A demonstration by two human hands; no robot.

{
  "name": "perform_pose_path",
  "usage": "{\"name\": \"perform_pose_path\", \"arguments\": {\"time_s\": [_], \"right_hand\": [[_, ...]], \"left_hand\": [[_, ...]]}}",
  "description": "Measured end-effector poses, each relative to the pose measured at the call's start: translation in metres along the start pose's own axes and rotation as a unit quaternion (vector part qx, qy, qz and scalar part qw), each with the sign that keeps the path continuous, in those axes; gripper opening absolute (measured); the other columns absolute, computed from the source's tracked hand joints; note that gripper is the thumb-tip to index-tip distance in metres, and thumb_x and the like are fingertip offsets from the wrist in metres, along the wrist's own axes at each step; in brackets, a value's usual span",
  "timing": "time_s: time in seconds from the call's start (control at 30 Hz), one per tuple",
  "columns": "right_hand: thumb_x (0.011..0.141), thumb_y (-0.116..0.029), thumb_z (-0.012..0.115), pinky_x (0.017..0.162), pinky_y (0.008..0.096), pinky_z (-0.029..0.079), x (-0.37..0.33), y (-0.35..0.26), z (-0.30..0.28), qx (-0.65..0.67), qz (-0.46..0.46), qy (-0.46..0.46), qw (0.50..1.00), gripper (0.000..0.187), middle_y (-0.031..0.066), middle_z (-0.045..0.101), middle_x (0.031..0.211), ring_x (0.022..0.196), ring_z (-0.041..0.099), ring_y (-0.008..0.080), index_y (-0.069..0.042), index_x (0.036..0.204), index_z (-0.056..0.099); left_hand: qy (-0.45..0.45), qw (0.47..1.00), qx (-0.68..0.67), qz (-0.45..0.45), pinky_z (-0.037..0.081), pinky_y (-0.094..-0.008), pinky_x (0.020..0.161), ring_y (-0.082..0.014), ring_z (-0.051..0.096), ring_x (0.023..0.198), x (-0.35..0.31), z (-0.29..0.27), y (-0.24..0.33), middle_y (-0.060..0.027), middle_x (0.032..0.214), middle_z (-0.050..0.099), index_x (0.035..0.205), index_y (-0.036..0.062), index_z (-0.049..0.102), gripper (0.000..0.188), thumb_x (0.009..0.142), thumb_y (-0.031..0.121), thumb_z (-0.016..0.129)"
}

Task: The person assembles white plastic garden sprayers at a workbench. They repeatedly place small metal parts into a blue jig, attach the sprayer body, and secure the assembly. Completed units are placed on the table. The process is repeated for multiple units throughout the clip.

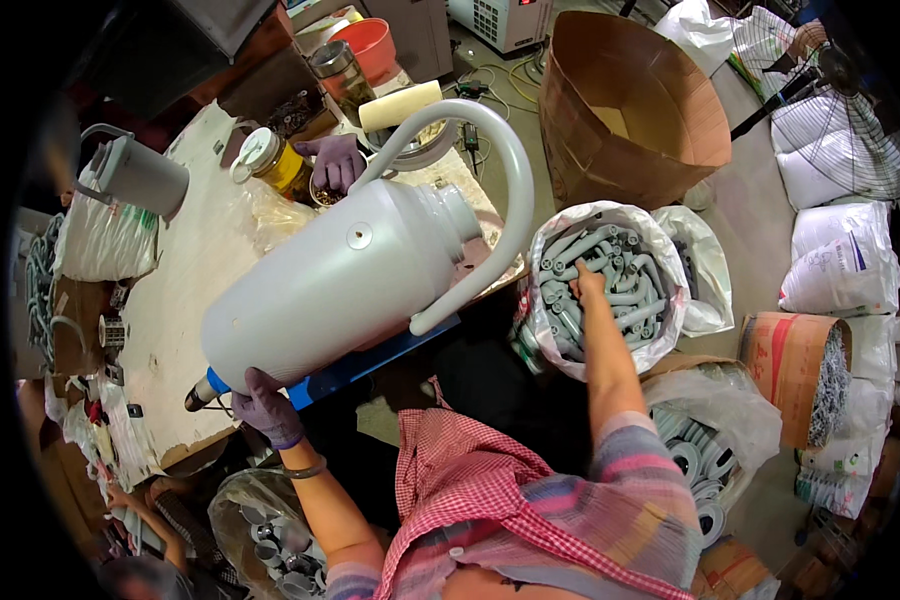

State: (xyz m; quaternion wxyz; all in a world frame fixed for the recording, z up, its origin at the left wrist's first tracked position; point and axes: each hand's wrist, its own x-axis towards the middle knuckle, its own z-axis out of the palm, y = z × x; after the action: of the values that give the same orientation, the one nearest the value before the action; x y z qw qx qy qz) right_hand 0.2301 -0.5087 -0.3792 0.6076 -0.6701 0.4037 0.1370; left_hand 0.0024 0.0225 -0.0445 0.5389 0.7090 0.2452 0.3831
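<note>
A large pale grey plastic jug [340,280] with a long curved handle [505,190] lies on its side across the workbench [190,290]. My left hand [262,406], in a purple glove, grips the jug's bottom edge near the bench's front. My right hand [586,285], bare, reaches into a white sack [555,250] full of short grey plastic tube pieces [610,275]; its fingers are buried among them, so a grasp cannot be made out. Another person's purple-gloved hand [335,160] rests on a small bowl behind the jug.
A tall open cardboard drum [630,100] stands beyond the sack, with a fan [850,130] and white sacks to the right. A bag of round grey caps [700,450] and a carton of metal parts [805,370] sit at my right. A second jug [135,175] and a jar [270,160] stand on the bench.
</note>
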Motion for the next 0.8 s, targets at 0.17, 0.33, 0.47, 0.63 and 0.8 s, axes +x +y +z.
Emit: {"name": "perform_pose_path", "arguments": {"time_s": [0.17, 0.33, 0.47, 0.63, 0.8], "right_hand": [[0.094, -0.021, 0.059, 0.074, 0.0348, 0.049, -0.075, -0.021, 0.015, 0.145, -0.154, 0.075, 0.975, 0.03, 0.0162, 0.062, 0.1, 0.079, 0.062, 0.023, 0.003, 0.112, 0.054], [0.097, -0.014, 0.056, 0.086, 0.0297, 0.045, -0.192, -0.046, -0.081, -0.057, -0.422, -0.003, 0.905, 0.03, 0.0105, 0.058, 0.106, 0.097, 0.057, 0.0163, -0.003, 0.123, 0.044], [0.094, -0.004, 0.059, 0.094, 0.0316, 0.042, -0.237, -0.049, -0.119, -0.027, -0.448, -0.083, 0.89, 0.031, 0.0152, 0.055, 0.115, 0.108, 0.054, 0.0215, -0.002, 0.122, 0.045], [0.092, -0.001, 0.061, 0.098, 0.0345, 0.04, -0.259, -0.063, -0.13, -0.063, -0.525, -0.066, 0.846, 0.035, 0.015, 0.052, 0.121, 0.113, 0.052, 0.025, -0.002, 0.123, 0.044], [0.094, -0.032, 0.061, 0.09, 0.0454, 0.046, -0.208, -0.053, -0.15, -0.495, -0.247, -0.145, 0.821, 0.041, 0.0298, 0.062, 0.109, 0.106, 0.061, 0.0414, 0.004, 0.113, 0.053]], "left_hand": [[0.011, 0.997, 0.014, 0.072, 0.049, -0.0311, 0.082, -0.0154, 0.061, 0.093, 0.006, -0.007, 0.011, -0.009, 0.104, 0.067, 0.11, -0.0042, 0.061, 0.048, 0.094, 0.041, 0.066], [0.001, 1.0, -0.016, 0.012, 0.05, -0.033, 0.087, -0.0171, 0.062, 0.097, 0.007, -0.009, 0.001, -0.0105, 0.109, 0.066, 0.116, -0.0043, 0.06, 0.045, 0.094, 0.034, 0.066], [0.003, 0.999, 0.001, 0.042, 0.05, -0.0322, 0.086, -0.0177, 0.062, 0.097, 0.011, -0.008, -0.005, -0.0115, 0.11, 0.066, 0.115, -0.0053, 0.061, 0.044, 0.096, 0.035, 0.064], [-0.021, 0.997, -0.007, 0.073, 0.05, -0.0314, 0.083, -0.0171, 0.062, 0.092, 0.013, -0.016, -0.017, -0.0109, 0.104, 0.067, 0.11, -0.0061, 0.063, 0.044, 0.096, 0.035, 0.064], [-0.008, 0.999, 0.034, 0.028, 0.051, -0.0302, 0.075, -0.0145, 0.062, 0.085, 0.007, 0.001, 0.012, -0.0083, 0.098, 0.068, 0.104, -0.0048, 0.064, 0.042, 0.093, 0.035, 0.069]]}}
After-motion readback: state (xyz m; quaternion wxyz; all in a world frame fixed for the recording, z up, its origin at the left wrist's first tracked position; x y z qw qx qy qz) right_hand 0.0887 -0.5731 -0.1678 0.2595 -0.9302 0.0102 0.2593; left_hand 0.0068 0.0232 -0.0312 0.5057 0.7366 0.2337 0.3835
